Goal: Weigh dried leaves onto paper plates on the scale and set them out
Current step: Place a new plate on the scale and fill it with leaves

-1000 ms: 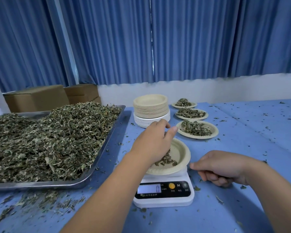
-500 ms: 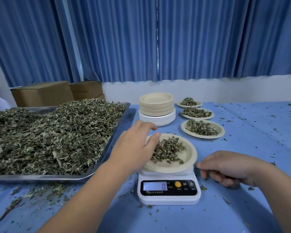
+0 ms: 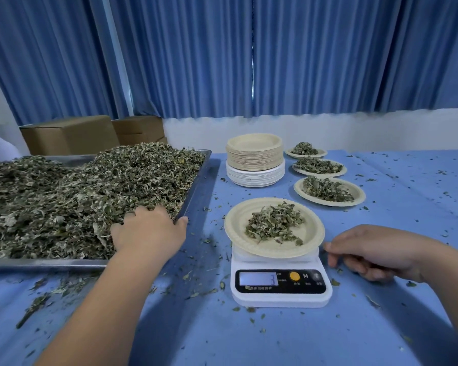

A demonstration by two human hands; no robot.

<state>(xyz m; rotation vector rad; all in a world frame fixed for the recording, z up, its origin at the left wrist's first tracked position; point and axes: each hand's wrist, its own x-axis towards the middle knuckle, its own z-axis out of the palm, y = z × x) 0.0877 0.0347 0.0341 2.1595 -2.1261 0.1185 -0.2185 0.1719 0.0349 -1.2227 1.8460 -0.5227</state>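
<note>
the left hand (image 3: 148, 231) lies palm-down in the dried leaves (image 3: 72, 196) at the near right corner of the metal tray (image 3: 196, 186), fingers dug in; whether it grips any i cannot tell. the right hand (image 3: 370, 250) rests loosely curled and empty on the blue table (image 3: 381, 326), just right of the white scale (image 3: 280, 286). one paper plate (image 3: 274, 227) of leaves sits on the scale. three filled plates (image 3: 329, 191) line up far right, beside one stack of plates (image 3: 255, 158). blue curtains (image 3: 249, 54) hang behind, two cardboard boxes (image 3: 72, 134) far left.

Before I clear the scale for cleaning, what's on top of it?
A paper plate holding a small pile of dried leaves. The plate hides most of the scale platform.
</note>
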